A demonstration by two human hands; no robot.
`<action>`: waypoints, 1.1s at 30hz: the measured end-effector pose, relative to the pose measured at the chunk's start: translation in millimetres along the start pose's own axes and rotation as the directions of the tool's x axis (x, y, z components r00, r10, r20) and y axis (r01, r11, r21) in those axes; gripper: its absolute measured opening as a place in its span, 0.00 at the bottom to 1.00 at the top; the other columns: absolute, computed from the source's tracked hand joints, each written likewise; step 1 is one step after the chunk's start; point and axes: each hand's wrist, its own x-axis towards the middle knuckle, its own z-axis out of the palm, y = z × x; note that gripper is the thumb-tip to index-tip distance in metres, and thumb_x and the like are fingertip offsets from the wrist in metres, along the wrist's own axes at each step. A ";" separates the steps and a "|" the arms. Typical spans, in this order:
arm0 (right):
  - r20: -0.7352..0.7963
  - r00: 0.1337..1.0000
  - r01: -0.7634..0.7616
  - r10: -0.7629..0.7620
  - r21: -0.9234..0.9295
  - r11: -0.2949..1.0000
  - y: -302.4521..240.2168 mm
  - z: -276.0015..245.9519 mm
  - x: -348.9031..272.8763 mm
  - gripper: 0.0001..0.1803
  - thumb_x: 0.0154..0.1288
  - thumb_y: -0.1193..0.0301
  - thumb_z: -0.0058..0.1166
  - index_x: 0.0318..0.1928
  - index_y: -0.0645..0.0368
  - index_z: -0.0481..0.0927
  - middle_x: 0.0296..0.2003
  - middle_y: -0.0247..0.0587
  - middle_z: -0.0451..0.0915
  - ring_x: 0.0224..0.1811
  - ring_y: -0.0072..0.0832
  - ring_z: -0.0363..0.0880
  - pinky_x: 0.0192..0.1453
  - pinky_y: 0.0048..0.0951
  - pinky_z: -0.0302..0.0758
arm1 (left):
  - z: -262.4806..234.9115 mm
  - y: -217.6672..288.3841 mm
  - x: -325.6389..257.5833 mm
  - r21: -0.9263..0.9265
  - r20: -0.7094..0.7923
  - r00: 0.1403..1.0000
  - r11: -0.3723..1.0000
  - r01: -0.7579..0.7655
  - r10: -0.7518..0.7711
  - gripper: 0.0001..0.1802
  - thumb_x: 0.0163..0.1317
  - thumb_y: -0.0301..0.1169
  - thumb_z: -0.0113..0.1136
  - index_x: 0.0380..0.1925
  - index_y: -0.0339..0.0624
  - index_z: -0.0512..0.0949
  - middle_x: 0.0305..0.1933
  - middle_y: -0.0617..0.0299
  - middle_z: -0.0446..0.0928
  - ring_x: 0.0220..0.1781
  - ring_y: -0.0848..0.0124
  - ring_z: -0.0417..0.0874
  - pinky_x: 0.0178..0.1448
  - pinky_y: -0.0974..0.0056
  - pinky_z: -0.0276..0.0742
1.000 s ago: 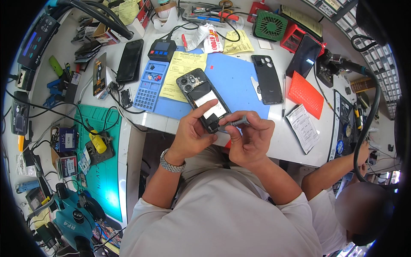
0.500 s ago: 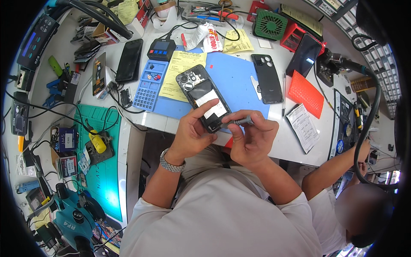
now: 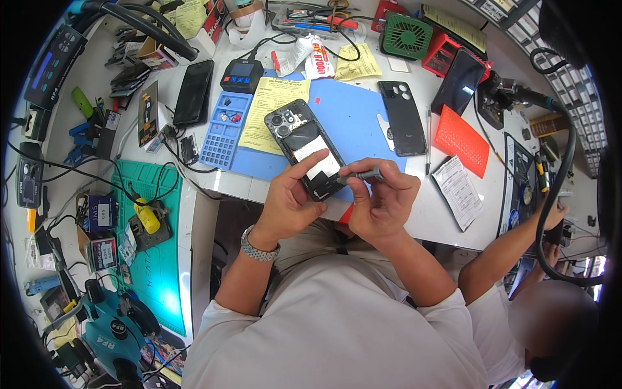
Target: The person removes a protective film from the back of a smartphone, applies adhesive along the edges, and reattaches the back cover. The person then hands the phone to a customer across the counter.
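While the opened phone (image 3: 303, 138) is gripped by its lower end in the left hand (image 3: 291, 194) – index finger laid across its inner face – a driver (image 3: 370, 174) is pinched between thumb and fingers of the right hand (image 3: 389, 194), just beside. Screw work at the phone's lower end seems to be in hand; whether a screw is met cannot be told. A steady tip and firm support are probably called for next. Beyond the right hand, a back cover (image 3: 403, 123) is seen.
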 end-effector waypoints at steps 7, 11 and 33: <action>0.013 1.000 0.002 -0.002 -0.004 1.000 0.8 -0.4 -1.1 0.36 0.71 0.96 0.55 0.72 0.59 0.59 0.55 0.58 0.78 0.53 0.40 0.90 0.48 0.30 0.89 | 2.0 1.1 0.4 -0.023 -0.033 0.999 1.000 0.009 -0.009 0.50 0.52 0.06 0.67 0.80 0.25 0.65 0.76 0.49 0.73 0.79 0.65 0.74 0.81 0.59 0.71; 0.019 1.000 0.005 -0.005 -0.011 1.000 1.4 -0.5 -1.6 0.36 0.71 0.96 0.55 0.72 0.59 0.59 0.55 0.58 0.78 0.52 0.41 0.90 0.49 0.31 0.88 | 1.2 1.0 0.1 -0.022 -0.026 1.000 1.000 0.005 -0.006 0.50 0.52 0.06 0.67 0.80 0.25 0.65 0.77 0.49 0.73 0.79 0.65 0.74 0.81 0.59 0.72; 0.039 0.992 0.120 -0.117 -0.094 0.988 0.5 -1.3 4.0 0.45 0.64 0.97 0.59 0.78 0.52 0.65 0.49 0.55 0.88 0.47 0.41 0.94 0.50 0.33 0.89 | 1.3 -0.3 -0.6 -0.008 -0.039 0.999 1.000 0.022 -0.023 0.50 0.53 0.05 0.65 0.80 0.25 0.65 0.75 0.49 0.74 0.77 0.65 0.77 0.78 0.61 0.75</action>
